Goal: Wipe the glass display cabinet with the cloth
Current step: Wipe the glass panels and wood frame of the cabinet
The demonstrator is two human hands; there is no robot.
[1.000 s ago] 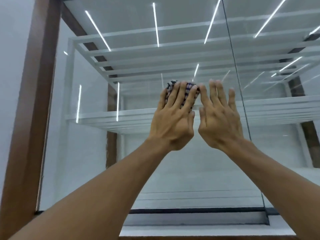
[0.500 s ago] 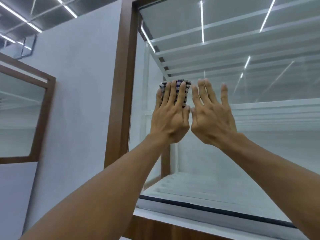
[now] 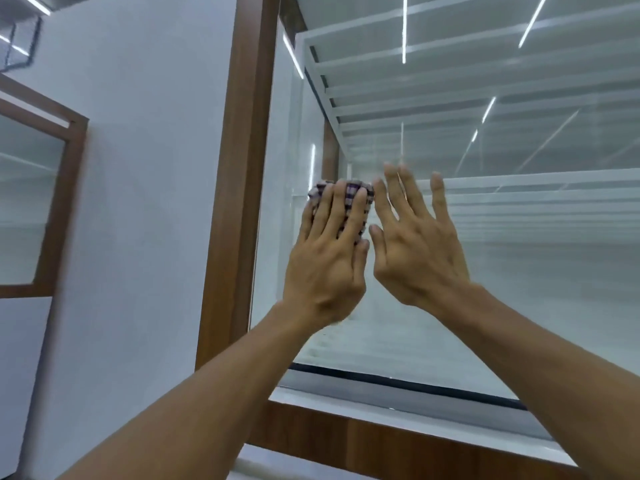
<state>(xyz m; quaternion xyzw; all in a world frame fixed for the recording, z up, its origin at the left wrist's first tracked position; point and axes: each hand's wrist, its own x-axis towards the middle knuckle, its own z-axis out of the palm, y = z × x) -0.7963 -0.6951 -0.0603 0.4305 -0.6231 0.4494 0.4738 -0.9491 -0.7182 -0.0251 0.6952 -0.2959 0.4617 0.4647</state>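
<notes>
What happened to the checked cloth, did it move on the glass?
Yes. The cloth, pressed under the left hand, has slid left along the glass, ending much closer to the brown wooden frame.

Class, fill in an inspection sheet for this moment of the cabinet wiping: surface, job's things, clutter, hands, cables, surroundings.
Surface: upright glass pane of the display cabinet.
Job's things: checked cloth flat against the pane, near the wooden frame.
Clutter: nothing seen.
Hands: left hand presses the cloth with straight fingers; right hand open beside it, contact with the glass unclear.
Cables: nothing seen.
Surroundings: white wall; second framed pane at left.
</notes>
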